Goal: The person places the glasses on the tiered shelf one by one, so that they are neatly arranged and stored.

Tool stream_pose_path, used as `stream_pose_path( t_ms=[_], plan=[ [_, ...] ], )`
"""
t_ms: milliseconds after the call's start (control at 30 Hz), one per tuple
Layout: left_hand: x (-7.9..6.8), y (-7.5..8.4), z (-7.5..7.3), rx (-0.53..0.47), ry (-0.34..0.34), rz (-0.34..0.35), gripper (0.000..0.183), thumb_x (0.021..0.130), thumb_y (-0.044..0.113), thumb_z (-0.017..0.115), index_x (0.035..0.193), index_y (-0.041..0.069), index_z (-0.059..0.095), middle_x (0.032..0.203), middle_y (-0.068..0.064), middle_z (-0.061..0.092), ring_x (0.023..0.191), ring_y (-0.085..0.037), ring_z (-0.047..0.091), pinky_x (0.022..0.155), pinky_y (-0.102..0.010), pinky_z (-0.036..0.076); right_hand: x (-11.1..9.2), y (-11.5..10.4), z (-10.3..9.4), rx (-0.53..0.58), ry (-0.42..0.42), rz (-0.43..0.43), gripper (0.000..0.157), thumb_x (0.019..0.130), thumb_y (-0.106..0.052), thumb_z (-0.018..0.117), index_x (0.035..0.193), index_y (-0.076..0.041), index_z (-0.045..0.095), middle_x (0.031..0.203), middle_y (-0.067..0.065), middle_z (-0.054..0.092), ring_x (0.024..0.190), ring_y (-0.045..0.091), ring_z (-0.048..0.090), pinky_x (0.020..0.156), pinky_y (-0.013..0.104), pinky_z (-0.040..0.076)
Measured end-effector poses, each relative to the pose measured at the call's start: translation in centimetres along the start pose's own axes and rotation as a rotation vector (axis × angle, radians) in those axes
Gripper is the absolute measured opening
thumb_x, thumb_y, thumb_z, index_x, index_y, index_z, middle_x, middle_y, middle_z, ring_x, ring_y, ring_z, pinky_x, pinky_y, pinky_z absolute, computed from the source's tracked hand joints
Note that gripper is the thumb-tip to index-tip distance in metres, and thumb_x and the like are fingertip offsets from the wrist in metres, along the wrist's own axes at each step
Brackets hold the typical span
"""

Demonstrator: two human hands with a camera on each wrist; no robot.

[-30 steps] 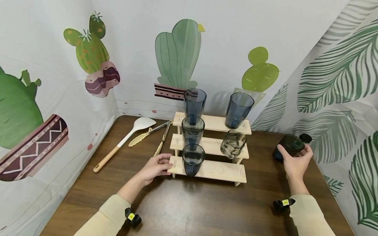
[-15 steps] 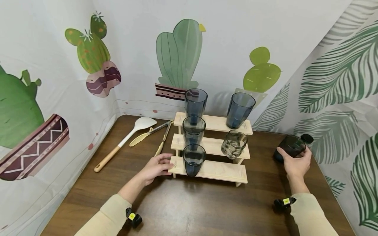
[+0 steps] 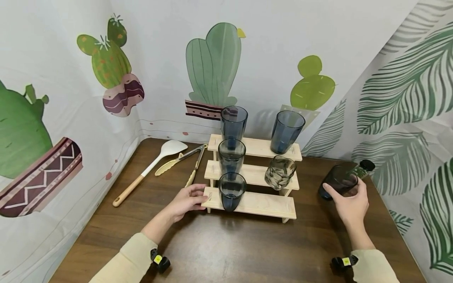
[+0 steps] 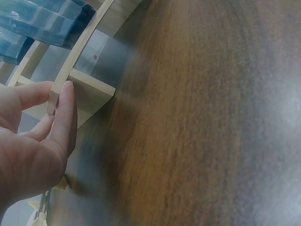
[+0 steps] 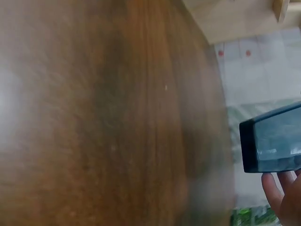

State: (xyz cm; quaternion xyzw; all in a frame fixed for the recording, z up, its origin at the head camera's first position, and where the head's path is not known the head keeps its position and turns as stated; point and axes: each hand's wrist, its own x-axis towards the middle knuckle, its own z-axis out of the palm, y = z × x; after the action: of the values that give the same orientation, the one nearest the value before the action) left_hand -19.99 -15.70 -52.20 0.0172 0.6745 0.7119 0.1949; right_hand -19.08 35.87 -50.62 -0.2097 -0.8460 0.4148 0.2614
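At the right of the table my right hand (image 3: 350,202) grips a dark blue-grey drinking glass (image 3: 332,184) around its side. The right wrist view shows this glass (image 5: 275,141) with its thick dark base and fingers (image 5: 273,190) along it. My left hand (image 3: 187,201) pinches the left end of the lowest board of a three-tier wooden shelf (image 3: 267,202). In the left wrist view thumb and fingers lie on both faces of that board (image 4: 77,54). Blue glasses stand at the left of the low tier (image 3: 231,192), middle tier (image 3: 231,155) and top tier (image 3: 233,124).
Another blue glass (image 3: 287,131) stands at the top tier's right, above a short wavy smoky glass (image 3: 280,173) on the middle tier. A black-capped bottle (image 3: 361,169) is behind the held glass. Left lie a white-headed turner (image 3: 155,163) and tongs (image 3: 194,169). Fabric walls edge the table.
My right hand has drawn the glass a little left and towards me, so more of the bottle behind it shows. My left hand keeps its place on the shelf.
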Motion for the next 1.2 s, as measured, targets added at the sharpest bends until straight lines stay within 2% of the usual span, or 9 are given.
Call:
stream_pose_path(
  t_ms=[167, 300, 533, 633, 767, 900, 1100, 1200],
  plan=[
    [-0.1, 0.1, 0.1, 0.004, 0.002, 0.001, 0.056, 0.097, 0.001, 0.07, 0.145, -0.011, 0.045, 0.114, -0.021, 0.064, 0.089, -0.021, 0.069, 0.081, -0.038, 0.064, -1.7, -1.8, -0.9, 0.019, -0.04, -0.079, 0.084, 0.077, -0.035, 0.094, 0.149, -0.025, 0.052, 0.124, -0.004, 0.065, 0.096, 0.001, 0.048, 0.08, 0.022, 0.035],
    [-0.1, 0.1, 0.1, 0.006, -0.003, 0.002, 0.057, 0.097, 0.002, 0.069, 0.146, -0.01, 0.044, 0.116, -0.021, 0.064, 0.09, -0.021, 0.069, 0.082, -0.038, 0.064, -3.2, -3.3, -1.5, 0.029, -0.082, -0.121, 0.087, 0.076, -0.03, 0.095, 0.15, -0.025, 0.051, 0.123, -0.005, 0.065, 0.096, -0.004, 0.051, 0.078, 0.02, 0.038],
    [0.1, -0.2, -0.1, 0.002, 0.008, -0.006, 0.057, 0.096, 0.001, 0.07, 0.146, -0.01, 0.045, 0.116, -0.02, 0.064, 0.09, -0.021, 0.069, 0.081, -0.037, 0.064, -5.6, -5.3, -1.8, 0.128, -0.149, -0.203, 0.09, 0.068, -0.008, 0.098, 0.145, -0.017, 0.053, 0.115, -0.009, 0.063, 0.069, 0.004, 0.06, 0.06, 0.01, 0.048],
    [0.2, -0.3, -0.1, -0.008, 0.01, -0.011, 0.057, 0.096, 0.0, 0.07, 0.146, -0.009, 0.045, 0.116, -0.019, 0.064, 0.09, -0.021, 0.069, 0.08, -0.037, 0.064, -6.5, -5.7, -1.5, 0.189, -0.207, -0.232, 0.092, 0.066, 0.003, 0.097, 0.145, -0.013, 0.052, 0.115, -0.006, 0.066, 0.069, 0.004, 0.063, 0.06, 0.011, 0.052],
    [0.3, -0.4, -0.1, -0.011, 0.005, -0.012, 0.057, 0.096, 0.0, 0.07, 0.147, -0.009, 0.044, 0.116, -0.019, 0.064, 0.091, -0.022, 0.069, 0.081, -0.037, 0.064, -7.6, -6.2, -0.8, 0.285, -0.283, -0.287, 0.095, 0.063, 0.012, 0.094, 0.145, -0.007, 0.051, 0.118, 0.001, 0.067, 0.079, 0.003, 0.068, 0.065, 0.014, 0.057],
    [0.2, -0.3, -0.1, -0.014, 0.005, -0.012, 0.058, 0.096, 0.0, 0.07, 0.147, -0.009, 0.044, 0.117, -0.02, 0.064, 0.091, -0.022, 0.069, 0.081, -0.037, 0.064, -8.7, -6.9, 0.2, 0.34, -0.342, -0.335, 0.095, 0.063, 0.011, 0.095, 0.145, -0.007, 0.051, 0.119, 0.003, 0.066, 0.083, 0.005, 0.07, 0.068, 0.016, 0.059],
    [0.2, -0.2, 0.0, -0.015, 0.007, -0.013, 0.057, 0.096, 0.0, 0.07, 0.146, -0.009, 0.045, 0.117, -0.02, 0.064, 0.09, -0.022, 0.069, 0.08, -0.037, 0.064, -10.1, -7.7, 1.6, 0.318, -0.382, -0.342, 0.099, 0.062, 0.001, 0.1, 0.147, -0.016, 0.052, 0.119, 0.0, 0.064, 0.085, 0.008, 0.069, 0.066, 0.017, 0.058],
    [0.1, -0.1, 0.0, -0.014, 0.005, -0.013, 0.057, 0.096, 0.0, 0.069, 0.147, -0.008, 0.045, 0.117, -0.02, 0.064, 0.091, -0.022, 0.069, 0.081, -0.037, 0.064, -10.6, -8.1, 2.2, 0.318, -0.416, -0.339, 0.099, 0.063, -0.001, 0.1, 0.147, -0.018, 0.051, 0.119, 0.001, 0.065, 0.08, 0.009, 0.068, 0.06, 0.019, 0.056]
  ],
)
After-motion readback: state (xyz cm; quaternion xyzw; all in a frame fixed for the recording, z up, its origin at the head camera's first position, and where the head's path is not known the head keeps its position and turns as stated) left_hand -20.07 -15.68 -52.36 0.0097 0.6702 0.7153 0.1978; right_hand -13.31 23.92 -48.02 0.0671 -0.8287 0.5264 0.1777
